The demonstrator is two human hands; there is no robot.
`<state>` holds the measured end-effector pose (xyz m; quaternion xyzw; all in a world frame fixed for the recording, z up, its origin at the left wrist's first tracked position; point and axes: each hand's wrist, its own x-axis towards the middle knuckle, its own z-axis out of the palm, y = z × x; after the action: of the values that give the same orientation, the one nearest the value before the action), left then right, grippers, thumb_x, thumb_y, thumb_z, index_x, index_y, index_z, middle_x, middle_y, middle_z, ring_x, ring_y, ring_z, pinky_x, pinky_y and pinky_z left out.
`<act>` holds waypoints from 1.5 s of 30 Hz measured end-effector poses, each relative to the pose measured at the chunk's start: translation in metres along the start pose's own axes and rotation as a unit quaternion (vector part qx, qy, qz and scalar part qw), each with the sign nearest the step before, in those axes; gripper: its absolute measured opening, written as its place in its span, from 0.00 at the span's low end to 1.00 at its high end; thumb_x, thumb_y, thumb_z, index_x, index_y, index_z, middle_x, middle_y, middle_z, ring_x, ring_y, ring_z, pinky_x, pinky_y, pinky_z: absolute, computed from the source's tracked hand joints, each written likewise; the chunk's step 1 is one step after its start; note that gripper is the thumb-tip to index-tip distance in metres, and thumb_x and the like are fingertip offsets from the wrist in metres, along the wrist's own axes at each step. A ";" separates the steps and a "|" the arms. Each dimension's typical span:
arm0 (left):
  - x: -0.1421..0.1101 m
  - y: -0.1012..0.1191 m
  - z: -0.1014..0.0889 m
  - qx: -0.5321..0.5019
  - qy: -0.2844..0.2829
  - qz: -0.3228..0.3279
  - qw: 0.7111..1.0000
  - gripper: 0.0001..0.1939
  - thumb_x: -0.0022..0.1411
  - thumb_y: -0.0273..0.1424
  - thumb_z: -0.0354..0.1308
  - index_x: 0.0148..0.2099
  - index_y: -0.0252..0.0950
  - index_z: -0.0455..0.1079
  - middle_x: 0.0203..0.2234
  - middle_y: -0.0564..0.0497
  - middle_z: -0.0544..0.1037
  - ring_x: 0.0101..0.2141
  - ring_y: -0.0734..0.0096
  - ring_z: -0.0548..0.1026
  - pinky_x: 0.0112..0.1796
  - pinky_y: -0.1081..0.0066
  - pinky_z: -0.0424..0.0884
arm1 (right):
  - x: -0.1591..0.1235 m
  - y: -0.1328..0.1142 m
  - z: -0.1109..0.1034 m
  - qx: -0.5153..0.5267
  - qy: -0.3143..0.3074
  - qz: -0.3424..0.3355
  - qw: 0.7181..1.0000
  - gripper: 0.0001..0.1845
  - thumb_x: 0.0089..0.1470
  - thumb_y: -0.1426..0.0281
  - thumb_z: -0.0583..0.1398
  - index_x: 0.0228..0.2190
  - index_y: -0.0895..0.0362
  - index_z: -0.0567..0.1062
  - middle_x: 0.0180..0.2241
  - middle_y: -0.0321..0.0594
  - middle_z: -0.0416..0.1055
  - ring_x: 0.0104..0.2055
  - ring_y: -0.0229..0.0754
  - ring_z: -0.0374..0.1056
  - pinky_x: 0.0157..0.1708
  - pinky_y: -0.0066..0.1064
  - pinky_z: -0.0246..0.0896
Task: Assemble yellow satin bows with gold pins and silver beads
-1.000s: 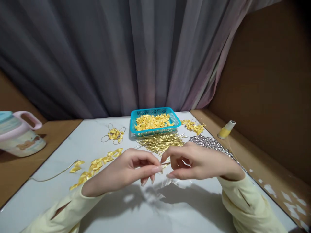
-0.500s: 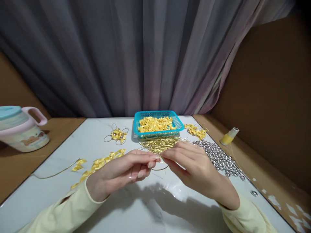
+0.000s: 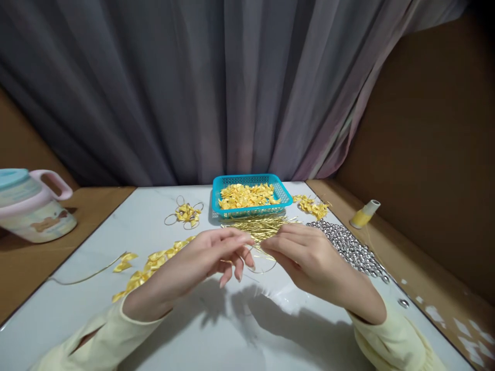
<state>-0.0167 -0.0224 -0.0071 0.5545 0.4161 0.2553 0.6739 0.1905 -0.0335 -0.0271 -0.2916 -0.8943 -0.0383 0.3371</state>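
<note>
- One thin wire loop (image 3: 263, 272) sits at frame centre, pinched by right hand (image 3: 309, 257), apparently to steady its curve
- Left hand (image 3: 204, 252) is close beside; cannot tell whether its fingertips grip
- Gold wires (image 3: 253, 225) lie just above, presumably for short reach

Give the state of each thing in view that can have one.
Left hand: lower fingers spread
Right hand: fingers together, grip unclear
Thin wire: bent into a curve
Blue basket: upright, holding yellow ribbon pieces
Mug: standing, lid on
Silver beads: loose, spread
Gold strands: piled loosely
Curtain: hanging in folds
</note>
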 end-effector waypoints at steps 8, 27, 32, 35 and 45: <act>-0.003 -0.014 0.012 0.378 0.158 0.202 0.890 0.07 0.58 0.34 0.58 0.38 0.38 0.71 0.27 0.54 0.77 0.25 0.74 0.71 0.26 0.75 0.67 | -0.003 0.000 0.001 0.018 -0.056 0.024 0.998 0.10 0.57 0.79 0.51 0.33 0.61 0.72 0.23 0.40 0.66 0.26 0.38 0.58 0.27 0.29 0.51; -0.019 -0.021 0.010 0.501 0.099 0.275 0.815 0.07 0.65 0.28 0.50 0.43 0.42 0.68 0.37 0.57 0.77 0.36 0.74 0.74 0.39 0.76 0.67 | 0.004 -0.003 -0.008 0.112 -0.111 0.074 0.985 0.07 0.58 0.73 0.56 0.38 0.59 0.73 0.28 0.40 0.71 0.32 0.39 0.65 0.31 0.28 0.58; -0.020 -0.017 0.009 0.494 0.069 0.247 0.831 0.07 0.65 0.31 0.50 0.41 0.42 0.70 0.33 0.56 0.78 0.32 0.73 0.74 0.34 0.76 0.67 | 0.004 -0.004 -0.008 0.126 -0.119 0.063 0.983 0.09 0.58 0.75 0.55 0.41 0.59 0.72 0.31 0.41 0.72 0.34 0.39 0.67 0.34 0.29 0.59; -0.021 -0.015 0.008 0.495 0.058 0.237 0.834 0.07 0.65 0.31 0.51 0.39 0.42 0.71 0.31 0.58 0.78 0.30 0.75 0.74 0.33 0.78 0.67 | 0.004 -0.003 -0.008 0.135 -0.126 0.060 0.981 0.08 0.58 0.75 0.54 0.38 0.59 0.73 0.29 0.40 0.72 0.32 0.38 0.66 0.32 0.28 0.59; -0.024 -0.011 0.004 0.534 0.039 0.212 0.817 0.09 0.66 0.33 0.48 0.40 0.44 0.69 0.32 0.57 0.77 0.33 0.72 0.73 0.34 0.76 0.62 | 0.005 -0.001 -0.009 0.168 -0.168 0.060 0.969 0.09 0.59 0.76 0.54 0.36 0.60 0.74 0.29 0.40 0.71 0.32 0.37 0.66 0.31 0.27 0.58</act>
<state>-0.0273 -0.0463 -0.0113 0.8916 0.3853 0.1506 0.1844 0.1919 -0.0343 -0.0171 -0.2863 -0.9127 0.1824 0.2275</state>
